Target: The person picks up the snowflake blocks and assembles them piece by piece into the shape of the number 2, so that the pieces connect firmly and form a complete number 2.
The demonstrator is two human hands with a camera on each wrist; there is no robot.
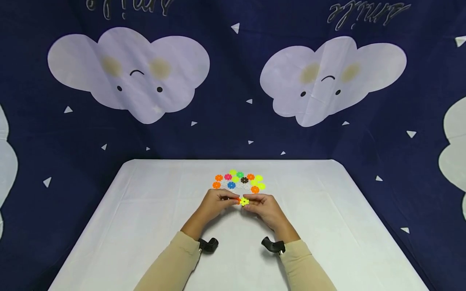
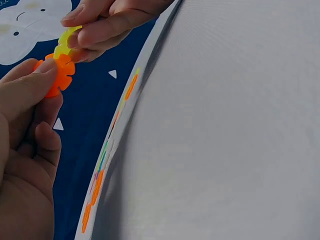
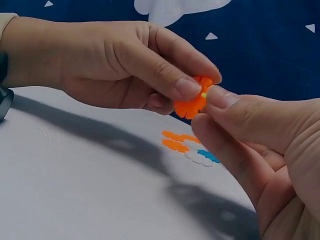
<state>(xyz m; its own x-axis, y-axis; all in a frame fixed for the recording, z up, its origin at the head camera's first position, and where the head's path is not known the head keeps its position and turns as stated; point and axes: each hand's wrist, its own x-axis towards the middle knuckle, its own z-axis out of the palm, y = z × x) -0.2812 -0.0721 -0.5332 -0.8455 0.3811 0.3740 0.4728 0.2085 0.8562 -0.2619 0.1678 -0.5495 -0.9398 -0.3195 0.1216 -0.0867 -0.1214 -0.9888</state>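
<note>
My left hand (image 1: 217, 203) pinches an orange notched plastic disc (image 2: 63, 79), a snowflake-shaped linking piece, between thumb and fingers. A yellow disc (image 1: 244, 201) of the same kind is pinched by my right hand (image 1: 265, 207). Both discs meet edge to edge above the table, the yellow one turned at an angle to the orange. Whether their slots are joined cannot be told. In the right wrist view the right fingers cover nearly all of the yellow disc, and the orange disc (image 3: 189, 107) shows beside the left thumb.
Just beyond the hands, loose discs in several colours lie on the white table (image 1: 153, 202): among them a blue disc (image 1: 231, 185), a black disc (image 1: 244, 180), a pink disc (image 1: 227, 177) and an orange disc (image 1: 255, 189). A dark blue cloud-print cloth (image 1: 233, 81) hangs behind.
</note>
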